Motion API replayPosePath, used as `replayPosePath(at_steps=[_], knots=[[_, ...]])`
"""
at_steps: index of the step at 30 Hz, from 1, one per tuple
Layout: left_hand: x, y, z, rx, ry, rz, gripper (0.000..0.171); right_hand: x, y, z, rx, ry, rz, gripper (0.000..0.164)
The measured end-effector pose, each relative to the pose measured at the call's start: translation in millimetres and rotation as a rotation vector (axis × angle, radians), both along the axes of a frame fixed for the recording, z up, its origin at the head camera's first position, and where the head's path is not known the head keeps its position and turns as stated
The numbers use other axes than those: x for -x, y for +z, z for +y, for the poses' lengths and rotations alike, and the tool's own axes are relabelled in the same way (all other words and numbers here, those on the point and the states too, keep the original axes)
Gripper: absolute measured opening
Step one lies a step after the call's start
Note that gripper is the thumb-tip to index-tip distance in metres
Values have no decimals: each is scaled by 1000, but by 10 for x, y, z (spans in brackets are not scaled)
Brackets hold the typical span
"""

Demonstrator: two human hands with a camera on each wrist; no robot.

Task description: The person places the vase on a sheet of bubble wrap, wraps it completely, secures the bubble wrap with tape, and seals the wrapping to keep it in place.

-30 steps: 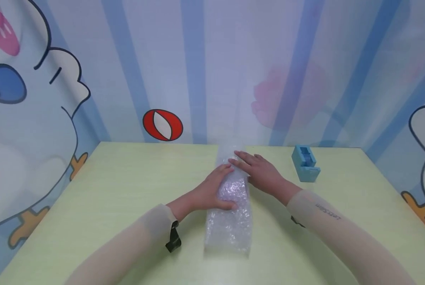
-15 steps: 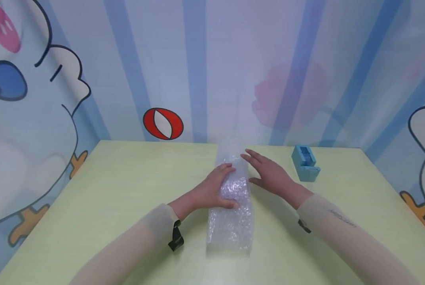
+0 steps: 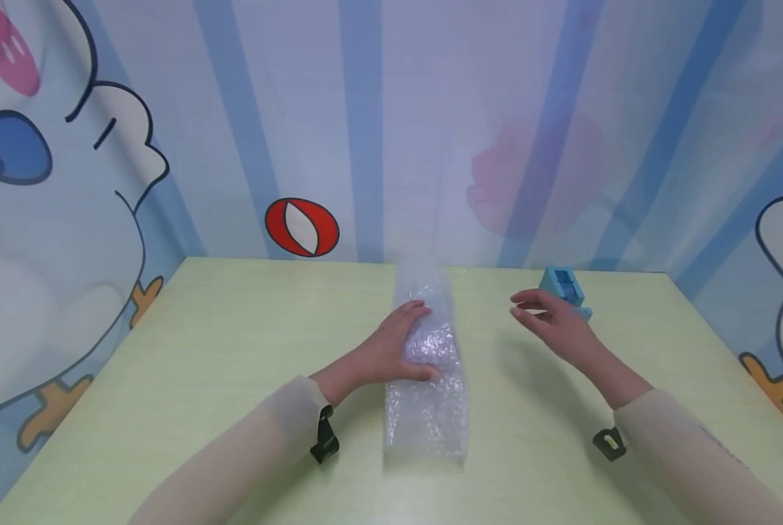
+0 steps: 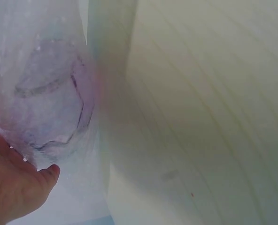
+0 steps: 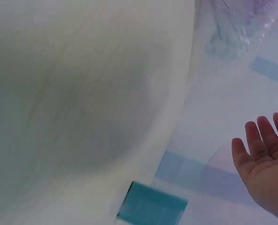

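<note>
A long strip of bubble wrap (image 3: 426,423) lies across the middle of the table, wrapped round a thing that makes a bulge. My left hand (image 3: 388,354) holds the bulge, thumb on the near side and fingers on the far side. Through the plastic, the left wrist view shows a purplish wrapped object (image 4: 54,108) with dark angular edges; its kind is hidden. My right hand (image 3: 558,324) is in the air, holding nothing, and overlaps a light blue tape dispenser (image 3: 561,281) in the head view. In the right wrist view its fingers (image 5: 254,138) are spread.
The pale yellow table (image 3: 286,313) ends at a striped cartoon backdrop (image 3: 418,131) with a red and white ball (image 3: 302,227) printed on it. The far end of the bubble wrap reaches the table's back edge.
My right hand has left the bubble wrap and moved right to the tape dispenser. My left hand has stayed on the bundle, which shows a slight shift at its near end.
</note>
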State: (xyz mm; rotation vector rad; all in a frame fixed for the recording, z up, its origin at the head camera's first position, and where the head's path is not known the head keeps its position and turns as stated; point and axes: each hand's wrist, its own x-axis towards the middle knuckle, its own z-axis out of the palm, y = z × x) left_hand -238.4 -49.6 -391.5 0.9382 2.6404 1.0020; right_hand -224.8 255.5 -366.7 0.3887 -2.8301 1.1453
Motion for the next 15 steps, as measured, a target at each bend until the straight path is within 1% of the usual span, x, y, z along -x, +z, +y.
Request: replayPosePath(at_steps=[2,6,10,13,15], knots=[[4,0,-2,0,4,-1,99,-40,17,113,23,-50,-30,48],[-4,13,-5,-3,6,-9,100,-95,-11,351,114,-112,-41,51],[-11,23,-8,-2,9,-12,99,-128,-49,546,224,-124,-31,51],[-9,27,-11,-4,14,-16,99,-145,-58,652,242,-126,-21,51],[-8,27,-16,-9,19,-22,99,-150,-61,708,236,-128,-15,51]])
